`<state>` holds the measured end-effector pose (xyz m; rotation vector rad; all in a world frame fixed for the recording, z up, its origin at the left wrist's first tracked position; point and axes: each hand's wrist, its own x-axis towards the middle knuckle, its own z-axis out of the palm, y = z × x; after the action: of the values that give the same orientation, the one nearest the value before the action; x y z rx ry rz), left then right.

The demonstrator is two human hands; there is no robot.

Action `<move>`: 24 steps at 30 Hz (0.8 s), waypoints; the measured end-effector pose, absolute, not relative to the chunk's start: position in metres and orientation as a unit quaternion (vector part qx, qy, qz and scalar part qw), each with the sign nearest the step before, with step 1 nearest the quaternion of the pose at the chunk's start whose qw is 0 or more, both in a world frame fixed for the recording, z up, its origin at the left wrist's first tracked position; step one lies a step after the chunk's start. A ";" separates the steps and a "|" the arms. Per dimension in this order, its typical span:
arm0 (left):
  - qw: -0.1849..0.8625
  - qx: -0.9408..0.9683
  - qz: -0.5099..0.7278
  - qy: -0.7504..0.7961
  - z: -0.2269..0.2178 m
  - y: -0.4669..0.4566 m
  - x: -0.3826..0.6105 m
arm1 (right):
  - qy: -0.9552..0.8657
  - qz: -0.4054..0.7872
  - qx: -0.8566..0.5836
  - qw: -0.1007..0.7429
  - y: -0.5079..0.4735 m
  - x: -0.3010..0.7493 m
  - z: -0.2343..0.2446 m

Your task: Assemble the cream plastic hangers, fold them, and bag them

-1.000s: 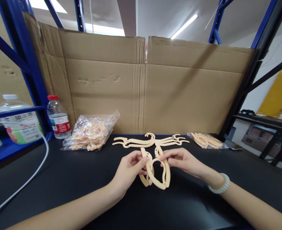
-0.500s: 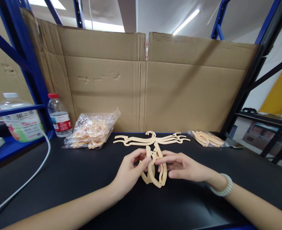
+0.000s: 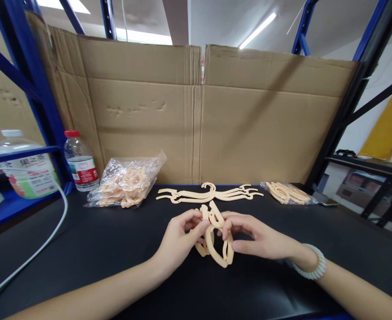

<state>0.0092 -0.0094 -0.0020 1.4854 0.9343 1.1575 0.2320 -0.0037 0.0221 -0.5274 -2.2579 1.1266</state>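
Observation:
A cream plastic folding hanger (image 3: pixel 216 252), its arms partly folded, is held above the black table between both hands. My left hand (image 3: pixel 185 235) pinches its upper left part between thumb and fingers. My right hand (image 3: pixel 251 233) has its fingers curled round the hanger's right arm, with the thumb close beside it. Fingers cover some of the joints. Just beyond the hands, unfolded cream hangers (image 3: pixel 196 195) lie on the table with a hook pointing up and away.
A clear bag of cream hangers (image 3: pixel 126 182) lies at the back left, a smaller bag (image 3: pixel 289 194) at the back right. A red-capped water bottle (image 3: pixel 82 164) stands by the blue post. A white cable (image 3: pixel 54 235) crosses the left side. Cardboard (image 3: pixel 266 124) walls the back.
The hanger's right arm has swung outward and its opening has widened. My right fingers have curled further round it, while my left hand keeps its pinch.

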 end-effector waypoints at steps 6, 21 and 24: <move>0.493 0.607 0.482 0.395 0.000 -0.008 0.010 | -0.855 0.395 -0.196 0.274 -0.004 0.233 0.022; 0.241 0.795 0.402 0.385 -0.003 0.000 -0.004 | -0.691 0.548 -0.324 0.342 0.014 0.242 0.012; 0.121 0.882 0.283 0.356 -0.004 -0.004 -0.007 | -0.703 0.516 -0.373 0.316 0.024 0.245 0.003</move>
<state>-0.0069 -0.0040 -0.0038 2.5772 1.0387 0.8279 0.2453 0.0235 0.0027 -0.9826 -1.8505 1.3594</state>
